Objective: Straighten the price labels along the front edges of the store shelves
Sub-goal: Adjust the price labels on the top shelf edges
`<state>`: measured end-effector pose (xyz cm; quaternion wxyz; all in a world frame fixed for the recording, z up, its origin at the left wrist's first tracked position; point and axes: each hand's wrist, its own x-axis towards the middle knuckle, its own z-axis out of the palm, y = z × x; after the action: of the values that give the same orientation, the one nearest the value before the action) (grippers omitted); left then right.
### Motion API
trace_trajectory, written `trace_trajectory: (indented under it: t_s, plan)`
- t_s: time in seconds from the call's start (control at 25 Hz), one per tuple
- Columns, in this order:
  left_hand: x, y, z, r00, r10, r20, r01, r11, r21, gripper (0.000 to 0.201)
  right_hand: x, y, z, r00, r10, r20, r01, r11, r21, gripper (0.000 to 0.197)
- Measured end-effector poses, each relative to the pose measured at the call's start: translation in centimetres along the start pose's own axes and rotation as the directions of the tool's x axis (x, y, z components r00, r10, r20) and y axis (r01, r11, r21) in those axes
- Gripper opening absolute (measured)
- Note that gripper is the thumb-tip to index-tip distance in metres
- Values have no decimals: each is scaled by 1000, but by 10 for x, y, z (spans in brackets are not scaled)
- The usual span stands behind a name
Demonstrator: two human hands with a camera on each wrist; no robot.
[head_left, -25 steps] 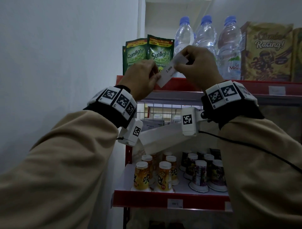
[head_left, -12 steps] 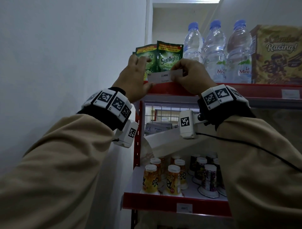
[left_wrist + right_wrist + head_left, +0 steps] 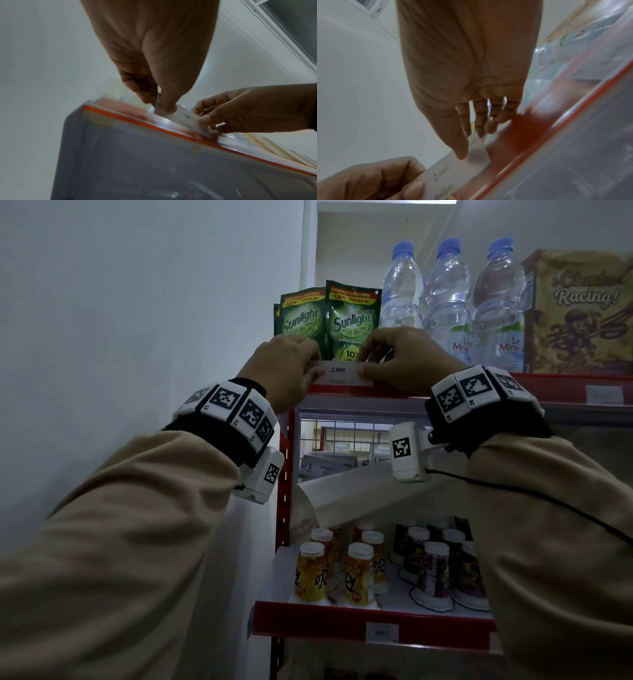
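Observation:
A white price label (image 3: pixel 340 374) printed "2.000" lies level against the red front edge (image 3: pixel 346 390) of the top shelf, below the Sunlight pouches. My left hand (image 3: pixel 291 368) pinches its left end between thumb and fingers, as the left wrist view shows at the label (image 3: pixel 171 112). My right hand (image 3: pixel 400 361) pinches the right end, thumb in front and fingers behind the label (image 3: pixel 476 154). Other labels sit further along the top shelf edge (image 3: pixel 604 395) and on the lower shelf edge (image 3: pixel 382 632).
Green Sunlight pouches (image 3: pixel 352 320), three water bottles (image 3: pixel 448 302) and a Racing box (image 3: pixel 582 313) stand on the top shelf. Small drink bottles (image 3: pixel 356 573) and cups (image 3: pixel 435 573) fill the lower shelf. A white wall (image 3: pixel 137 337) runs along the left.
The label was tilted and held up off the shelf a second ago; both hands have turned it level and lowered it onto the red front edge.

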<state>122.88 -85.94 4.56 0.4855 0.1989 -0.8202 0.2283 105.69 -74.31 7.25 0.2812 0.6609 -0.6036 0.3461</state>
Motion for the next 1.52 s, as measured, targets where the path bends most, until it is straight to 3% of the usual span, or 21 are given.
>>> trace_trajectory:
  t_s: [0.28, 0.72, 0.88, 1.08, 1.28, 1.52]
  plan:
    - [0, 0, 0, 1000, 16, 26, -17, 1000, 24, 22, 2, -2, -5, 994, -7, 106, 24, 987, -160, 17]
    - [1, -1, 0, 996, -72, 44, 75, 993, -87, 23, -1, -1, -2, 997, -8, 71, 20, 986, -168, 16]
    - [-4, 1, 3, 995, -99, -18, 95, 980, -177, 21, -6, -2, 1, 1000, -11, -9, 10, 994, -104, 18]
    - [-6, 2, 6, 994, -81, -70, 72, 990, -118, 21, -17, -3, 14, 986, 5, -167, -18, 997, -76, 16]
    - [-20, 6, 10, 981, -92, -171, 85, 995, -50, 23, -28, 3, 32, 939, -21, -344, -26, 991, -133, 22]
    - [-45, 18, 14, 987, -113, -117, 114, 993, 6, 39, -46, 10, 50, 909, -48, -415, 6, 995, -101, 16]
